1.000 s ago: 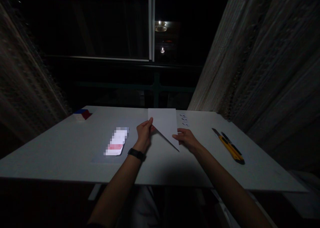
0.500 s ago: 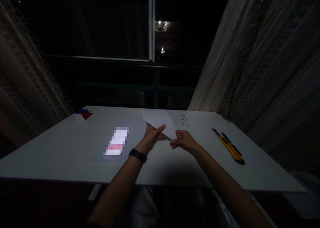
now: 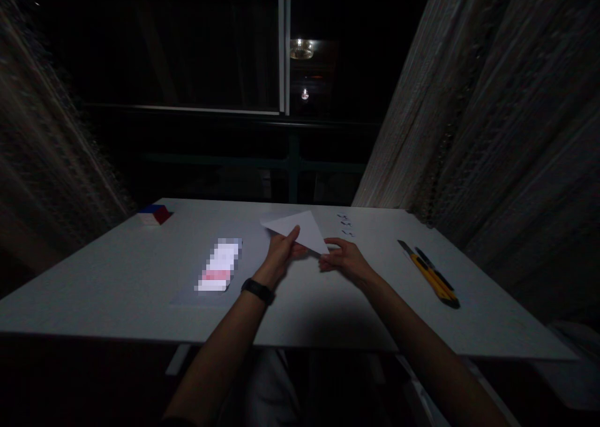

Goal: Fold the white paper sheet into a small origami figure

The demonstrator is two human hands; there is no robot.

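Note:
A folded white paper (image 3: 300, 229), triangular in outline, is held just above the white table (image 3: 117, 277) near its middle. My left hand (image 3: 281, 252), with a dark watch on the wrist, pinches the paper's left part, thumb on top. At the paper's lower right corner my right hand (image 3: 344, 259) pinches it between thumb and fingers. Both hands are closed on the sheet. The room is dim.
A lit phone (image 3: 219, 266) lies on the table left of my hands. A colour cube (image 3: 154, 214) sits at the far left corner. A yellow utility knife (image 3: 429, 276) and a dark pen (image 3: 435, 268) lie at the right. Small blue marks (image 3: 344, 225) are behind the paper. Curtains hang on both sides.
The paper has gone from a taller sheet with one diagonal edge to a flatter triangle lying lower. My left hand shifted right along it; my right hand stayed at the lower right corner.

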